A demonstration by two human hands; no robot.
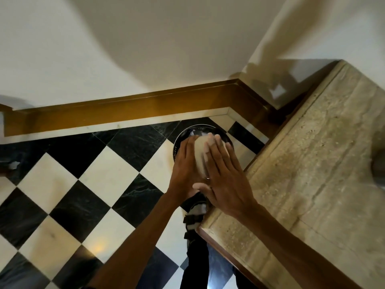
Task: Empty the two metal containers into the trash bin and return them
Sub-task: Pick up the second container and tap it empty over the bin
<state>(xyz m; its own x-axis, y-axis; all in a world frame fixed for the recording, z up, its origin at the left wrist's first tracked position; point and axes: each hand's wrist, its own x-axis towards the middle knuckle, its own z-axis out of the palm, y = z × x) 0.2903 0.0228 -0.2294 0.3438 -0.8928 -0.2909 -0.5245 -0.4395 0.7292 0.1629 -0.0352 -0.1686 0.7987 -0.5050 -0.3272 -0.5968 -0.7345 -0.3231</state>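
A pale metal container (200, 155), blurred by motion, is held tipped over the round black trash bin (180, 139) that stands on the floor in the corner. My left hand (184, 165) grips the container from its left side. Lying flat against its right side, with fingers stretched out and a ring on one finger, is my right hand (226, 180). The container's opening and contents are hidden by the hands. Something pale shows inside the bin. A grey rounded object (378, 170), possibly the other container, sits on the stone counter at the right edge, cut off by the frame.
A beige stone counter (312, 163) with a wooden edge runs along the right, close to my right arm. The floor is black-and-white checkered tile (83, 184) with a wooden baseboard (125, 113) along the wall. My foot in a sandal (194, 215) stands below the hands.
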